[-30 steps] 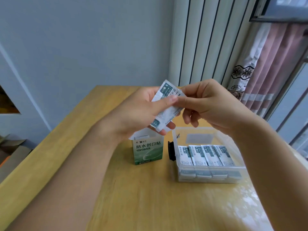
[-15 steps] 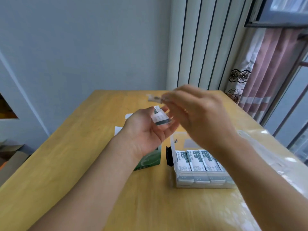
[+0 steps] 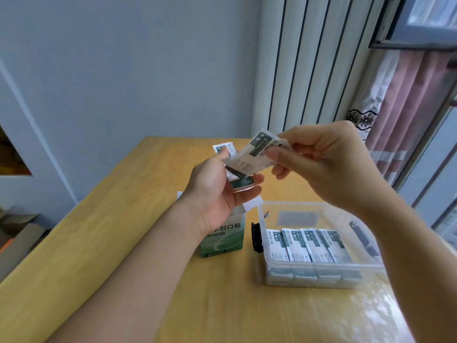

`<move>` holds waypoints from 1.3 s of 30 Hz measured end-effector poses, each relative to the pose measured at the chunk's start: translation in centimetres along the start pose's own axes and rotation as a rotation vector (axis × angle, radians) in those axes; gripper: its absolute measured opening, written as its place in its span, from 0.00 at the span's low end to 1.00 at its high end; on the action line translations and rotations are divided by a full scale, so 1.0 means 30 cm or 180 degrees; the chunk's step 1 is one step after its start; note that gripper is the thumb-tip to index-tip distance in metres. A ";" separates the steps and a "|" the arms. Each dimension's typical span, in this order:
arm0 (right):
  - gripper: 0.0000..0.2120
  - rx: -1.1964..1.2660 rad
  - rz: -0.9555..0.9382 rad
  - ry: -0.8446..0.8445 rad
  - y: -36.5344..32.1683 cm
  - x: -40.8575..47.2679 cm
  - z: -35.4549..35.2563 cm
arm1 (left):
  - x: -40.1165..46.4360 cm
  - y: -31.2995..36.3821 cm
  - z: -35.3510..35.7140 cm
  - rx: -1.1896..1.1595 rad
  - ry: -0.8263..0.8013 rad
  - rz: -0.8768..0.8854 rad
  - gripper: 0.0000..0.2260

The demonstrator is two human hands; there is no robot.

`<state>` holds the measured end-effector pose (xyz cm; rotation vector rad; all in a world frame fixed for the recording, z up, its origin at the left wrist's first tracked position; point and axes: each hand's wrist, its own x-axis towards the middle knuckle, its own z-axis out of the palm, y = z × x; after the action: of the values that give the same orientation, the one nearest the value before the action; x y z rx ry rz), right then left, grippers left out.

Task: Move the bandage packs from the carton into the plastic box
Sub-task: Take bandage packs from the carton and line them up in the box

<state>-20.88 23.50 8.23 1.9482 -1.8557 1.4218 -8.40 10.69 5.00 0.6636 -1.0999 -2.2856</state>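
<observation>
My right hand (image 3: 326,164) pinches a white-and-green bandage pack (image 3: 257,152) by its right end, above the table. My left hand (image 3: 217,191), palm up, holds another small stack of bandage packs (image 3: 241,181) between thumb and fingers, just under the first pack. The green-and-white carton (image 3: 222,240) stands open on the table below my left wrist, partly hidden by it. The clear plastic box (image 3: 321,211) sits to the carton's right, with a row of bandage packs (image 3: 309,245) along its near side.
One loose bandage pack (image 3: 226,148) lies on the wooden table (image 3: 123,243) beyond my left hand. A black latch (image 3: 256,237) sticks out from the box's left wall. A radiator, a curtain and a window stand behind and to the right.
My right hand has drawn one pack off the stack in my left hand and lifted it to the right. My left hand has turned palm up with the remaining packs.
</observation>
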 end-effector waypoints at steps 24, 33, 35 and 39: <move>0.62 -0.0721 0.0439 -0.1297 0.002 -0.026 0.064 | -0.053 -0.042 0.037 0.0695 -0.0908 -0.0287 0.27; 0.49 -0.0742 0.0382 -0.1069 0.023 -0.018 0.062 | -0.046 -0.065 0.049 0.0432 -0.0933 -0.0196 0.31; 0.53 -0.0853 0.0411 -0.1171 0.021 -0.018 0.058 | -0.048 -0.079 0.054 0.0428 -0.0758 -0.0087 0.27; 0.46 -0.0582 0.0696 -0.1285 0.001 -0.012 0.015 | -0.049 -0.110 0.062 0.0770 -0.0523 0.0247 0.28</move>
<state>-20.61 23.47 7.72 2.1100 -2.3364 0.9023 -9.24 14.43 3.67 0.5194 -1.4703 -2.1917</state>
